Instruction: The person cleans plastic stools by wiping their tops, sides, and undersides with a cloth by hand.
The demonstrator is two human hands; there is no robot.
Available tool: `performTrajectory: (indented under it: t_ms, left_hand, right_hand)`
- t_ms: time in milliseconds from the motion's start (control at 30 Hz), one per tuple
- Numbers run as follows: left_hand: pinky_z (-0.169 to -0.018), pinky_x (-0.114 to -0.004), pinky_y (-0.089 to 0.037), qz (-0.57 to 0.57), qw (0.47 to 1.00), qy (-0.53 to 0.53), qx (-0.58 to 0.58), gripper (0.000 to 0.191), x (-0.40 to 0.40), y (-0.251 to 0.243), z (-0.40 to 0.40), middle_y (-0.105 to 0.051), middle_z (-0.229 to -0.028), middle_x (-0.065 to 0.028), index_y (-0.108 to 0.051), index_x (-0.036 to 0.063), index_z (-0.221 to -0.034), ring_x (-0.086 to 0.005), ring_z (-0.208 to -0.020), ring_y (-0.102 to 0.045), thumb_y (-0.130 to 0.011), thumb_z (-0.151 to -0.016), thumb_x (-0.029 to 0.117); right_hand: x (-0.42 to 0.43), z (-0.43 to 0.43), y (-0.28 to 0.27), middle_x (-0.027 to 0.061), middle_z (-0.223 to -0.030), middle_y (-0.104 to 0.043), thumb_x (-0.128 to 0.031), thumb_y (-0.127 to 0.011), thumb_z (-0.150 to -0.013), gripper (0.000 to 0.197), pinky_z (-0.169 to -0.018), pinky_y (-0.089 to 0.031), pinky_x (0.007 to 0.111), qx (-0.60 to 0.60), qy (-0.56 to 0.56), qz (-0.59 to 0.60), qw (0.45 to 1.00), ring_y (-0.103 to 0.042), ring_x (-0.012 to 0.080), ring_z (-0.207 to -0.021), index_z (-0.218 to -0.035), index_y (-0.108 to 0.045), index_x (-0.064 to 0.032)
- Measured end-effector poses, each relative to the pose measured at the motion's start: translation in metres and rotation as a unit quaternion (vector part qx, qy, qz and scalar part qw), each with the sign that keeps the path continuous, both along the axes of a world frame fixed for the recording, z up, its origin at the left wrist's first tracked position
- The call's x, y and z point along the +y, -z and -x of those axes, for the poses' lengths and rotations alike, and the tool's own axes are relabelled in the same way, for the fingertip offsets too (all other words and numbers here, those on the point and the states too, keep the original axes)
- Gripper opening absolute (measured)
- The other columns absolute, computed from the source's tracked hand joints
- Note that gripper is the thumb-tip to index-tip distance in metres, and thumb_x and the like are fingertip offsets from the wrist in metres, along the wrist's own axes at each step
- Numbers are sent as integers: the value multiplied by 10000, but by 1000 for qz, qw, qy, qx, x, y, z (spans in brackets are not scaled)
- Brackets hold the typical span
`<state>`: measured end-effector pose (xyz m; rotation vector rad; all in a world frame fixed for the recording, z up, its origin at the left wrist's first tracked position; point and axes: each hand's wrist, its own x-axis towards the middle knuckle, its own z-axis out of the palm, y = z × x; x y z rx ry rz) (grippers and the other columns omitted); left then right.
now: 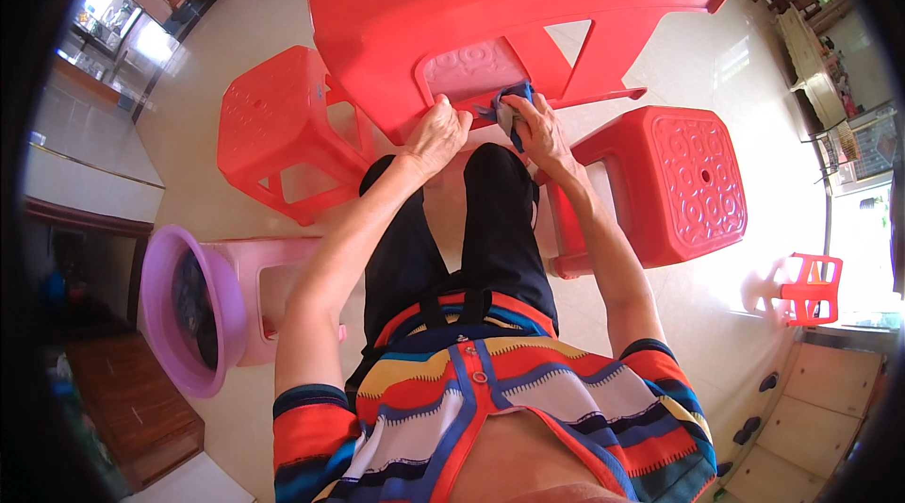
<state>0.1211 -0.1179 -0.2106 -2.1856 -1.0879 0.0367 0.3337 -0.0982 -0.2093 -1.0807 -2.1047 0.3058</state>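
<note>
In front of my knees is a large red plastic chair, tipped over, with a scroll-patterned panel showing through an opening. My left hand is curled closed on the near edge of the chair, left of that opening. A crumpled blue and grey cloth is bunched in my right hand, which presses it against the same edge farther right. My right fingers cover part of the cloth.
Red plastic stools stand to the left and right. At lower left, a purple basin with dark cloth inside rests on a pink stool. Near the bright doorway is a small red stool; cabinets line the lower right.
</note>
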Motion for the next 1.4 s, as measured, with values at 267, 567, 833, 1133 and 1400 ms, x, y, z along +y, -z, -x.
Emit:
performTrajectory:
  t_ms: [267, 567, 833, 1133, 1400]
  left_hand:
    - [-834, -358, -378, 27, 980, 100, -173, 268, -1, -42, -11, -500, -504, -65, -488, 75, -726, -197, -581, -531, -576, -847, 297]
    - [-640, -328, -349, -73, 954, 139, -254, 400, 17, -133, -3, -459, -393, -83, -534, 101, -564, -222, -382, -440, -612, -814, 403]
    - [-626, -333, -354, -77, 942, 149, -291, 466, 24, -183, 18, -439, -407, -88, -506, 84, -509, -259, -385, -315, -608, -827, 410]
    - [-466, -335, -376, 58, 921, 84, -376, 529, 61, -215, 47, -345, -440, -127, -499, 13, -518, -214, -397, -359, -574, -864, 407]
    - [-457, -346, -373, 157, 868, 74, -466, 524, 105, -217, 62, -394, -479, -169, -552, -14, -585, -236, -415, -405, -541, -880, 419]
  right_hand:
    - [18, -40, -38, 169, -921, -553, -10, -537, -751, 389, -722, -456, 443, -87, 51, -77, 992, -554, 369, -828, -1114, -546, -148]
    - [34, -38, -135, 126, -910, -577, -44, -519, -738, 386, -708, -470, 427, -60, 23, -146, 987, -572, 340, -831, -1098, -572, -174]
    - [42, -18, -198, 97, -859, -611, -81, -546, -743, 339, -666, -484, 414, -68, 8, -170, 983, -602, 307, -808, -1065, -602, -171]
    - [49, 18, -266, 131, -1005, -596, -240, -521, -838, 250, -741, -473, 429, -191, 42, -136, 971, -565, 325, -898, -1040, -610, -122]
    - [93, 40, -238, 61, -1007, -606, -252, -556, -837, 224, -680, -493, 380, -201, 72, -286, 934, -562, 266, -817, -1016, -640, -148]
